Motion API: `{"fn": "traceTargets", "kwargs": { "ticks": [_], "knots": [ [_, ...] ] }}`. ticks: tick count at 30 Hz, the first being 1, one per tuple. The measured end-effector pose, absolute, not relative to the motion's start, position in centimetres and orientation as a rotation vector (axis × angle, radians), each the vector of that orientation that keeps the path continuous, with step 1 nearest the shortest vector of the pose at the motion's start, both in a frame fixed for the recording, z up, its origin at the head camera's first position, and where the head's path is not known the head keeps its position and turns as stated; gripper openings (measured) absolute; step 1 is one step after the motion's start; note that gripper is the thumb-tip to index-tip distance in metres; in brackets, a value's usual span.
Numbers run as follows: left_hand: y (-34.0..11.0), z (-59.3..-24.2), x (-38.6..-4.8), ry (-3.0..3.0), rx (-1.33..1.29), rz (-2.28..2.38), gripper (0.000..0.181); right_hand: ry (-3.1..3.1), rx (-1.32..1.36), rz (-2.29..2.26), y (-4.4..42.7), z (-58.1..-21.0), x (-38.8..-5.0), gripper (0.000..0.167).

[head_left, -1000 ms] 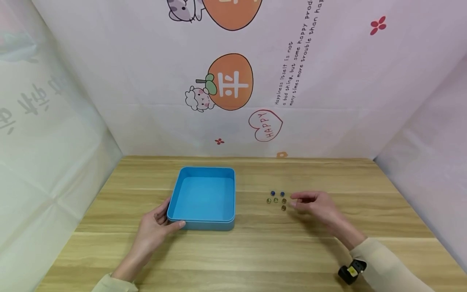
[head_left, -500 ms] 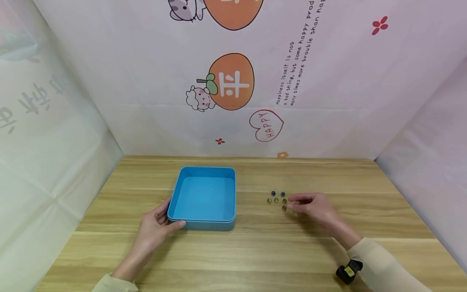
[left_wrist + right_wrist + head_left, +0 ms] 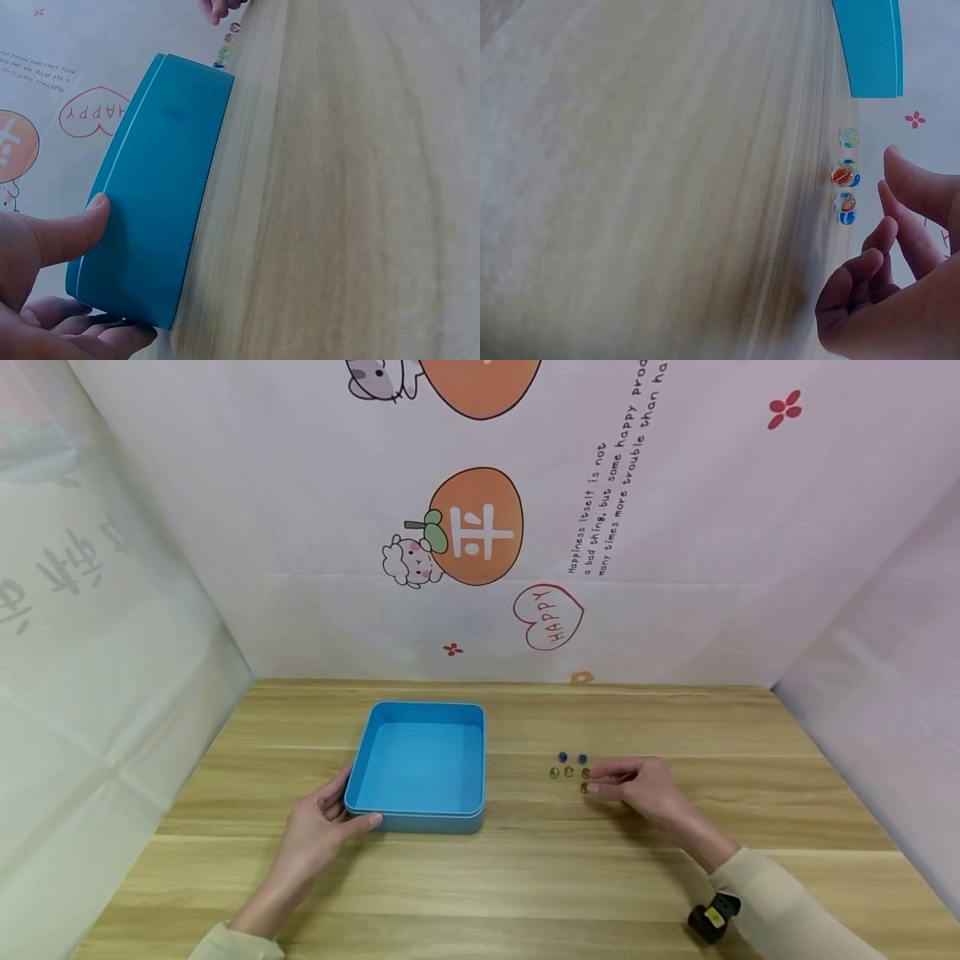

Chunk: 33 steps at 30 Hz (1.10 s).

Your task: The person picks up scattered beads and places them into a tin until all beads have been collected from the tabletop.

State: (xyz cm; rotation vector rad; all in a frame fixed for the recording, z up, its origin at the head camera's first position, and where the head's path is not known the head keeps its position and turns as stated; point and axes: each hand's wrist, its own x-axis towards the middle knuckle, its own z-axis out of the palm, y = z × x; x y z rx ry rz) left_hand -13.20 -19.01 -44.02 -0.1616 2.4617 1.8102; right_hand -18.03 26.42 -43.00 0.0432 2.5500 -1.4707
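Observation:
The left hand [image 3: 317, 833] grips the near left corner of a square blue box [image 3: 420, 768]. In the left wrist view its thumb lies on the box's side wall, the other fingers round the corner. Several small glass marbles lie on the table to the right of the box: blue ones [image 3: 562, 757] at the back, pale greenish ones [image 3: 554, 772] and brown-orange ones [image 3: 585, 787] nearer. Beside the brown-orange marbles is the right hand [image 3: 648, 789], thumb and index finger apart, the other fingers bent in the right wrist view. No marble shows between its fingertips.
A wooden table [image 3: 465, 902] carries everything. Behind it hangs a white printed cloth [image 3: 337, 627], with pale cloth walls at both sides. A small black device [image 3: 712, 918] is strapped at the right wrist.
The right hand has moved slightly left, up to the brown-orange marbles. The left hand and the box stay in place.

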Motion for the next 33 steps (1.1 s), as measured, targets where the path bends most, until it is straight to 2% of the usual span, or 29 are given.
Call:
{"fn": "traceTargets", "kwargs": {
  "ticks": [33],
  "knots": [
    [-19.12, -43.95, -13.07, 2.46, -0.146, 1.812, 0.096, 2.757, -0.036, -1.262, 26.16, -43.63, -18.26, 0.024]
  ]
}}
